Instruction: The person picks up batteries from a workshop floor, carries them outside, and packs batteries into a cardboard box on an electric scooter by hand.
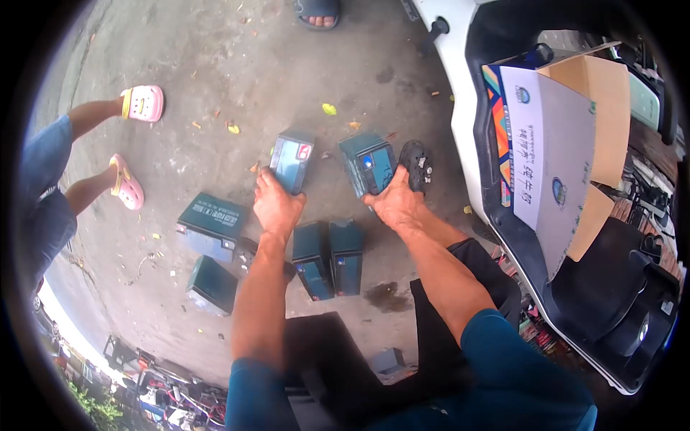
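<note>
My left hand [278,203] grips the near end of a blue-green box-shaped battery [291,161] with a red and white label. To its right, my right hand [397,201] has its fingers around the near edge of another such battery [369,162]. Two more batteries, one [312,260] beside the other [346,257], stand between my forearms. Left of my left forearm are a battery with white print [212,224] and a plainer one [213,284]. The undersides of the gripped batteries are hidden.
On the right is a white and black vehicle [463,136] with an open cardboard box [553,151] on it. A person in pink clogs [144,103] stands at the left. Another person's dark sandal [317,13] shows at the top. Parked vehicles [169,391] are at the lower left.
</note>
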`<control>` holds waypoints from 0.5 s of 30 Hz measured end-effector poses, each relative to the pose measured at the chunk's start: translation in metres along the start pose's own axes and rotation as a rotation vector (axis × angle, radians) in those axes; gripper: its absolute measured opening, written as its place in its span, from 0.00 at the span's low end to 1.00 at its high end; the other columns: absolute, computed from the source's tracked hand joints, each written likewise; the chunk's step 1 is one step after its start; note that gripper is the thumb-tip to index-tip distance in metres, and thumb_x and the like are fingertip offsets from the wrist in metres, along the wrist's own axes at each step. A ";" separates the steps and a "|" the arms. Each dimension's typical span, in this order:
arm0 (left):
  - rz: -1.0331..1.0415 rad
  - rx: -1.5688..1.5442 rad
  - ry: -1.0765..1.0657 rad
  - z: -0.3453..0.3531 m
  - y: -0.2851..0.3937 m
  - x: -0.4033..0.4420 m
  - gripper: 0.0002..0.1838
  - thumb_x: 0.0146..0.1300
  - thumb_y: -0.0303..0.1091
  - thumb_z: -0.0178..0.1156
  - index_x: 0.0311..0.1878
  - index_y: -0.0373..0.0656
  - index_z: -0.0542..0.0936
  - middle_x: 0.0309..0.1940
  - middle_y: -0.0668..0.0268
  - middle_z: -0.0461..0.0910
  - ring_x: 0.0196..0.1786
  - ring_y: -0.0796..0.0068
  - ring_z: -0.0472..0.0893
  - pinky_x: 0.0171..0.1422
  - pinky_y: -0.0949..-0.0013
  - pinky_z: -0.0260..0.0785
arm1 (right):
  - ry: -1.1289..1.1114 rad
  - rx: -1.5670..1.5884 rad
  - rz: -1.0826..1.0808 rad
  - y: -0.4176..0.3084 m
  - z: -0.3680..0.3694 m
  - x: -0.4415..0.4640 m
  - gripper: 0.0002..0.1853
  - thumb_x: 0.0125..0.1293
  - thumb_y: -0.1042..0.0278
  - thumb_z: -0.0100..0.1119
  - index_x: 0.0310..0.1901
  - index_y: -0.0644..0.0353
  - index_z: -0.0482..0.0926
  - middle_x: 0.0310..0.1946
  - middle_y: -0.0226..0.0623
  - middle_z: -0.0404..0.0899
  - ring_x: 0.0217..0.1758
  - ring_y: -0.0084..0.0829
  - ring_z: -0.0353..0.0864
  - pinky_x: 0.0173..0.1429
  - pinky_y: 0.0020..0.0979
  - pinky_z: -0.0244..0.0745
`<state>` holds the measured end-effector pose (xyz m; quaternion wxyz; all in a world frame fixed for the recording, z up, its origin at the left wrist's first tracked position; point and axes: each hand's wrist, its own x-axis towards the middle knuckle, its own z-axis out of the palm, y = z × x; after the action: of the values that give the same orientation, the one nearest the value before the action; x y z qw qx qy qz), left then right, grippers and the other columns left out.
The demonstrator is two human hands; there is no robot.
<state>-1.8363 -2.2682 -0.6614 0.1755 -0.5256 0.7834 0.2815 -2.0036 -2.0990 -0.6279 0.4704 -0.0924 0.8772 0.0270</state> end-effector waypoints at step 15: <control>-0.333 -0.078 -0.111 -0.195 0.021 -0.203 0.46 0.38 0.43 0.77 0.59 0.34 0.65 0.54 0.43 0.76 0.55 0.38 0.79 0.61 0.48 0.71 | -0.043 0.499 0.099 -0.006 -0.150 -0.195 0.54 0.43 0.53 0.79 0.67 0.66 0.57 0.55 0.57 0.78 0.59 0.50 0.81 0.65 0.39 0.72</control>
<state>-1.7732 -2.2370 -0.3877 0.2424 -0.6379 0.6633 0.3072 -2.0202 -2.0980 -0.3825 0.4952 0.0700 0.8500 -0.1653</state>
